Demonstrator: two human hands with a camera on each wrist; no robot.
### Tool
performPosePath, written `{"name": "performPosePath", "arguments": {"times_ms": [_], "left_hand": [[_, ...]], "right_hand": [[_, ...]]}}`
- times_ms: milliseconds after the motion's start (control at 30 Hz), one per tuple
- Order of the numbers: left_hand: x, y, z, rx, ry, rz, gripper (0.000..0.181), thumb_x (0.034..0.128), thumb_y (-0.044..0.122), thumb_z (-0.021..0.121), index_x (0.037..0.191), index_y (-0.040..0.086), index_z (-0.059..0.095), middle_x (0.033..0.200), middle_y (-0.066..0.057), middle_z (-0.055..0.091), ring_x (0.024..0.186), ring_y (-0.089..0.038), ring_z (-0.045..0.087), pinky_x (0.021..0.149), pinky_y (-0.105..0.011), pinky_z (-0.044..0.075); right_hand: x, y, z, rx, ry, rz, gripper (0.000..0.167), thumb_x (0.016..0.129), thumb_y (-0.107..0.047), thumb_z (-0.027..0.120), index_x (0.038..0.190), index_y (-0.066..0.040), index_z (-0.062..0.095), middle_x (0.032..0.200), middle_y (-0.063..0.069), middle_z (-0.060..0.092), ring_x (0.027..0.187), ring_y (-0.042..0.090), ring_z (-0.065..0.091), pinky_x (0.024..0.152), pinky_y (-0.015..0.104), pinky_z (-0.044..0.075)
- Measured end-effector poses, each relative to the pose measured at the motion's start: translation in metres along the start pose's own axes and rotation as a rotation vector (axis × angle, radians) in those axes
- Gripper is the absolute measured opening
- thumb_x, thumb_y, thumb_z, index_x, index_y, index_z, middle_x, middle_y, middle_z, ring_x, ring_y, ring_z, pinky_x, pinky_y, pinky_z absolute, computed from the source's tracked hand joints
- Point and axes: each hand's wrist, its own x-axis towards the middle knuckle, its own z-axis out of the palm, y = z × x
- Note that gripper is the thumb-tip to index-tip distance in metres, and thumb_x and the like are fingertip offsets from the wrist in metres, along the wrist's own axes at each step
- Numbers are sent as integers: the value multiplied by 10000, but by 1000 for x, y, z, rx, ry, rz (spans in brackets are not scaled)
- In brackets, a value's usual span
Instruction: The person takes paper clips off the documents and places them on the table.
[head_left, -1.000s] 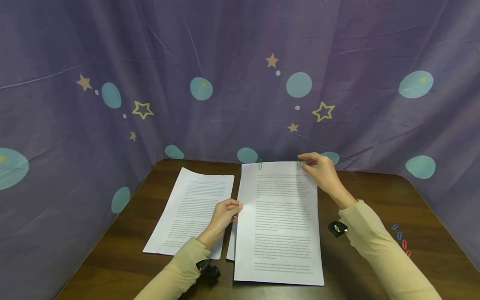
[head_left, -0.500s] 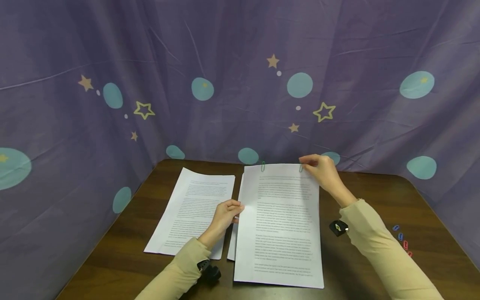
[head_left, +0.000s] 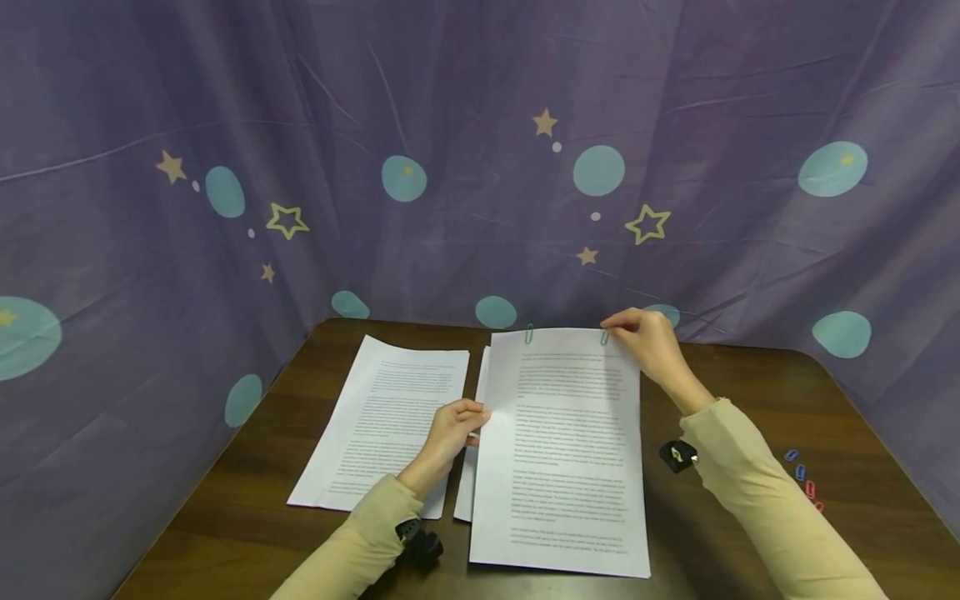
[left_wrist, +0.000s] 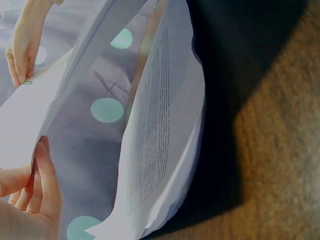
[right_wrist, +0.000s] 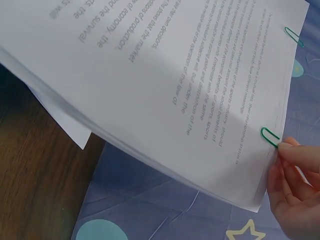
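Note:
A stack of printed paper [head_left: 562, 467] is held up off the table in the head view, two green paper clips on its top edge. My left hand [head_left: 450, 429] pinches its left edge between thumb and fingers. At the top right corner, my right hand [head_left: 651, 346] pinches the right green paper clip [right_wrist: 270, 136] and the paper edge. The left green paper clip [head_left: 528, 334] sits on the same edge, untouched. In the left wrist view, the thumb and fingers [left_wrist: 49, 175] grip the sheets from both sides.
Another printed stack [head_left: 397, 417] lies on the wooden table [head_left: 225, 517] at the left. More white paper [head_left: 464, 492] shows partly behind the held stack. Blue paper clips [head_left: 800, 472] and red paper clips [head_left: 810, 488] lie at the right. A patterned curtain [head_left: 480, 167] stands behind the table.
The top of the held stack has shifted slightly right and down, the right hand moving with it. The left hand keeps its grip on the left edge.

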Motion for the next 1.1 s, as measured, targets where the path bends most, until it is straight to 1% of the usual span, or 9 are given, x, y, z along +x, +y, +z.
{"name": "performPosePath", "arguments": {"times_ms": [233, 367, 500, 733, 833, 900, 967, 1067, 1100], "left_hand": [[2, -2, -1, -1, -15, -17, 158, 815, 6, 586, 916, -112, 557, 720, -25, 643, 565, -101, 535, 497, -231, 456], [2, -2, 0, 1, -14, -22, 158, 818, 11, 583, 920, -108, 556, 716, -14, 639, 566, -92, 533, 502, -232, 455], [1, -2, 1, -4, -7, -17, 162, 816, 14, 587, 915, -109, 554, 720, -23, 639, 565, -91, 533, 499, -236, 453], [0, -2, 3, 4, -1, -13, 149, 810, 18, 591, 905, -93, 559, 714, -10, 631, 575, -90, 530, 498, -218, 437], [1, -3, 2, 14, 3, -13, 146, 809, 18, 591, 902, -92, 562, 716, -11, 634, 574, -88, 531, 504, -229, 445], [2, -3, 1, 22, 5, -18, 143, 808, 19, 592, 901, -87, 566, 718, -6, 635, 577, -87, 531, 517, -240, 452], [2, -3, 0, 31, 9, -20, 145, 808, 23, 594, 904, -84, 569, 721, -6, 636, 583, -91, 532, 529, -254, 461], [3, -3, 0, 40, 8, -19, 158, 809, 30, 596, 914, -85, 567, 728, -8, 639, 587, -91, 532, 541, -260, 466], [3, -3, 0, 41, 7, -18, 163, 809, 30, 595, 917, -89, 565, 728, -10, 640, 586, -90, 531, 538, -256, 465]], "right_hand": [[-1, 2, -3, 35, 35, 21, 123, 832, -23, 584, 898, 22, 678, 929, 185, 644, 857, 306, 600, 704, 398, 486], [-2, 3, -5, 53, 62, 54, 126, 826, -50, 601, 906, 1, 684, 927, 166, 651, 857, 272, 601, 671, 261, 477], [-2, 5, -8, 124, 69, 134, 159, 832, -90, 605, 942, 0, 676, 926, 168, 650, 797, 168, 609, 621, 136, 450], [-8, 9, -17, 240, 137, 198, 225, 837, -127, 607, 983, 38, 653, 908, 138, 647, 686, -4, 588, 637, 124, 467], [-9, 32, -16, 290, 152, 167, 248, 811, -180, 645, 967, 11, 668, 868, 90, 660, 697, 46, 608, 638, 138, 471], [-3, 81, -5, 422, 140, 123, 230, 794, -176, 664, 959, -16, 679, 875, 93, 666, 715, 87, 626, 651, 161, 481], [-3, 96, -5, 468, 131, 124, 237, 778, -193, 681, 954, -35, 684, 852, 75, 672, 722, 124, 634, 663, 181, 483], [-10, 87, -10, 428, 140, 126, 244, 789, -178, 669, 961, -5, 674, 831, 65, 676, 709, 119, 636, 657, 166, 482], [-17, 57, -20, 359, 156, 145, 261, 790, -184, 668, 965, 11, 667, 814, 54, 676, 694, 106, 633, 642, 149, 477]]}}
